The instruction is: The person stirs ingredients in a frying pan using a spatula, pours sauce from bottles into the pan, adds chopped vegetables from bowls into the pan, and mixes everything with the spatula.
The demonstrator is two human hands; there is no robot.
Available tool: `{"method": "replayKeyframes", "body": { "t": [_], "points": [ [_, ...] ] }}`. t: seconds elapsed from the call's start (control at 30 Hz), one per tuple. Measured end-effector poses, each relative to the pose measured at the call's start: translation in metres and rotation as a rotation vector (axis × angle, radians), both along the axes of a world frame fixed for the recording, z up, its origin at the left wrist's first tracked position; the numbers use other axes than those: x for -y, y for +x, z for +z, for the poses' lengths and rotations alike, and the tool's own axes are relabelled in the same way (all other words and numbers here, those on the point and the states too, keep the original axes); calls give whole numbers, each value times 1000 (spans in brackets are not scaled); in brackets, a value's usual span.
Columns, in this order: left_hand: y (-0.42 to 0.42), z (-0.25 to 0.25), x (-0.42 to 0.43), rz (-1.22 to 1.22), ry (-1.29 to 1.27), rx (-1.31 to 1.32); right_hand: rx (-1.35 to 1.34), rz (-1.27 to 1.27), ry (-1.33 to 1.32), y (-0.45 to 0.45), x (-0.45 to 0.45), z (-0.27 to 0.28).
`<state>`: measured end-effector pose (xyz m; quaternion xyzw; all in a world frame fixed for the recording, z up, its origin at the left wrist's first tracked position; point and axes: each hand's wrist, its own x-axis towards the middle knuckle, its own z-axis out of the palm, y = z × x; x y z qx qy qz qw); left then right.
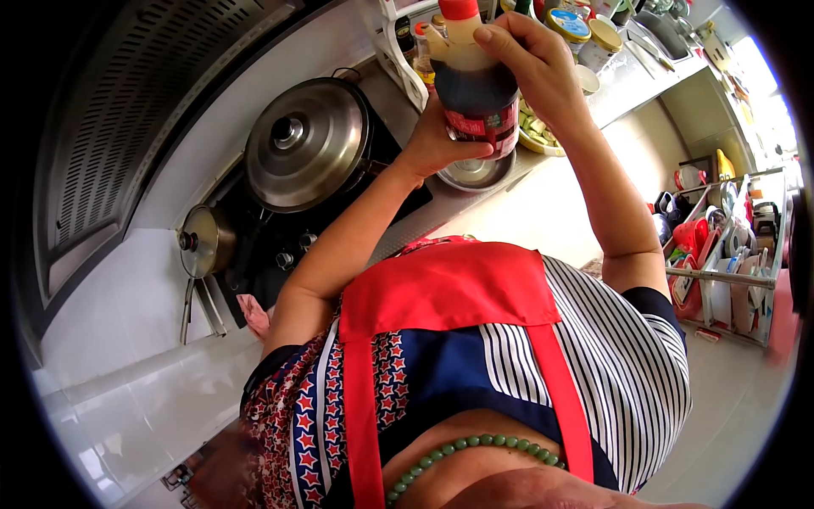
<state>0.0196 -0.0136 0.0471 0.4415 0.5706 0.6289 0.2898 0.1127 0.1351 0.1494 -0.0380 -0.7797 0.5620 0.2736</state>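
A large soy sauce bottle (476, 93) with dark liquid, a red label and a red cap (459, 8) is held up in front of me. My left hand (434, 142) is wrapped round its lower part, thumb across the base. Beside the neck, my right hand (536, 64) has curled fingers, and its thumb presses against the bottle's upper part. Below the bottle, partly covered by it, a round metal bowl or lid (479, 174) sits on the counter. A yellow-rimmed basket of cut green vegetables (536, 131) shows behind my right wrist.
A lidded steel wok (309, 144) stands on the black stove (254, 254), with a small lidded pot (206, 242) to its left. A range hood (153, 110) overhangs the left side. Tubs (600, 38) and jars crowd the back counter. A pull-out dish rack (729, 254) juts out at right.
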Motion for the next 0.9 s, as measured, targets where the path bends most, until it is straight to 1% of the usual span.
{"method": "replayKeyframes", "body": {
  "t": [0.07, 0.13, 0.17, 0.23, 0.27, 0.33, 0.37, 0.4, 0.47, 0.5, 0.57, 0.6, 0.63, 0.67, 0.7, 0.73, 0.77, 0.8, 0.83, 0.87, 0.9],
  "points": [
    [1, 2, -2, 17, 39, 82, 64, -107, 74, 5, 9, 21],
    [0, 10, -2, 13, 75, 164, -58, -157, 159, 4, 10, 23],
    [5, 13, -1, 4, 88, 171, -214, -150, 205, 7, 1, -1],
    [13, 31, 4, 5, 113, 203, -292, 155, -37, 11, -8, -42],
    [13, 27, 4, 34, 97, 91, -15, 245, -354, 27, 6, -49],
    [10, 12, 4, 94, 45, -128, -98, 55, -112, 26, 19, -77],
    [5, 6, 4, 84, 23, -246, -70, 55, -206, 24, 22, -80],
    [3, 6, 4, 77, 6, -362, -65, 56, -229, 20, 25, -82],
    [-3, 7, 12, -61, -73, -309, -53, 53, -277, 14, 31, -94],
    [0, 8, 16, 1, 1, -292, -60, 71, -324, 12, 30, -99],
    [-6, 18, 36, 36, -251, -349, -77, 103, -418, 6, 33, -109],
    [-14, 20, 47, 41, -334, -415, -87, 119, -468, 3, 35, -112],
    [-23, 22, 58, 43, -416, -483, -135, 183, -635, -2, 41, -113],
    [-40, 17, 65, 92, -384, -591, -113, 175, -628, -5, 42, -116],
    [-59, -3, 76, 206, -262, -367, -93, 167, -618, -8, 42, -121],
    [-75, 8, 84, 318, -299, -518, -72, 160, -609, -11, 40, -125],
    [-88, 20, 96, 440, -382, -513, -45, 157, -610, -13, 39, -129],
    [-107, 24, 108, 585, -438, -622, -49, 165, -614, -15, 39, -130],
    [-122, 29, 120, 705, -575, -789, -52, 174, -617, -17, 39, -131],
    [-147, 22, 136, 779, -801, -1024, -52, 183, -616, -19, 38, -133],
    [-155, 30, 144, 811, -1000, -1006, -39, 193, -614, -21, 37, -134]
  ]
}}
